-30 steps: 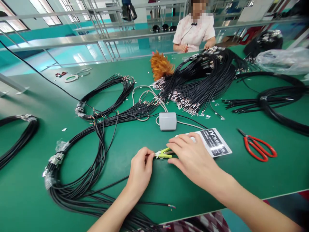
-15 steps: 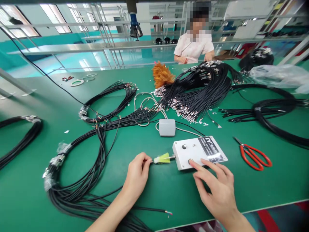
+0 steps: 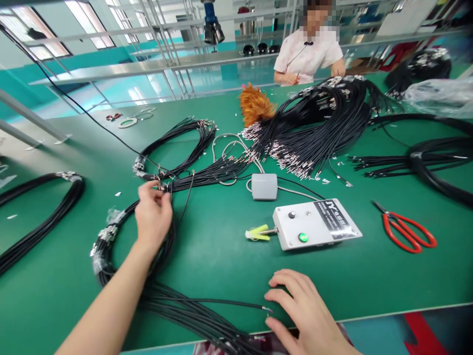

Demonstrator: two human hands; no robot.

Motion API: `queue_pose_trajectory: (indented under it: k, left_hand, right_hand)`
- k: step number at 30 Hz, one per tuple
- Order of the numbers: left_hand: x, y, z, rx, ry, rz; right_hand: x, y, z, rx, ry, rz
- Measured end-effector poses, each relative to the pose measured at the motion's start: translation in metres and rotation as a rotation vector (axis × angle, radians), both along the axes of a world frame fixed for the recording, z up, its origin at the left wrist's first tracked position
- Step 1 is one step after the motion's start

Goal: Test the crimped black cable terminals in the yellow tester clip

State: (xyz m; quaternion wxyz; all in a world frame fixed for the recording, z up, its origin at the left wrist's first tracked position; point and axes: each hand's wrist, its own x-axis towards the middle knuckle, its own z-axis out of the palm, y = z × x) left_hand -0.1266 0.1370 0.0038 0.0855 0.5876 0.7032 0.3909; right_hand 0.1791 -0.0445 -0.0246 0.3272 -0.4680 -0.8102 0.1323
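Observation:
My left hand reaches out over a coil of black cables and pinches the stripped ends of a cable near the bundle's crossing point. Near the table's front edge my right hand rests with fingers spread, its fingertips beside the bare tip of a loose black cable. A white test box with a lit green button lies between the hands, and a yellow-green clip sticks out of its left side.
Red scissors lie right of the box, a small grey box behind it. Large heaps of black cables and an orange feather duster fill the far table. A person in a white shirt works opposite.
My left hand let go of the wire at the yellow-green clip and moved up left to the cable ends. My right hand left the box's button and dropped to the front edge.

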Motion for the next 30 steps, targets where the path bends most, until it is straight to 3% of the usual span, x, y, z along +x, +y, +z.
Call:
queue_pose_trajectory:
  k: [4,6,8,10,11,12,13,15,18,22,30]
  left_hand:
    - [-0.031,0.026,-0.001,-0.051,0.117,0.13]
    - [-0.025,0.019,0.001,-0.03,0.156,0.135]
    - [-0.004,-0.005,0.006,0.021,0.193,0.09]
    - [0.027,-0.042,0.012,0.022,0.206,-0.072]
    - [0.044,-0.062,0.014,-0.031,0.2,-0.244]
    - [0.061,-0.082,0.016,-0.154,0.169,-0.538]
    - [0.075,-0.099,0.017,-0.256,0.124,-0.727]
    - [0.095,-0.122,0.018,-0.483,0.011,-0.928]
    - [0.104,-0.13,0.017,-0.619,-0.188,-0.885]
    - [0.102,-0.125,0.015,-0.61,-0.351,-0.779]
    - [0.104,-0.128,0.012,-0.587,-0.408,-0.739]
  right_hand:
    - [-0.011,-0.006,-0.007,-0.067,0.052,-0.014]
    - [-0.015,-0.006,-0.008,-0.077,0.066,-0.025]
    - [-0.017,-0.002,-0.006,-0.08,0.052,-0.029]
    - [-0.017,0.005,0.0,-0.085,0.02,-0.03]
    - [-0.017,0.009,0.004,-0.093,0.015,-0.03]
    - [-0.016,0.014,0.008,-0.106,0.024,-0.026]
    - [-0.014,0.018,0.012,-0.127,0.049,-0.013]
    - [-0.011,0.026,0.018,-0.202,0.168,0.012]
    - [-0.01,0.031,0.023,-0.473,0.539,-0.079]
    - [-0.017,0.033,0.025,-0.943,1.075,-0.191]
    - [-0.041,0.036,0.025,-1.23,1.502,-0.128]
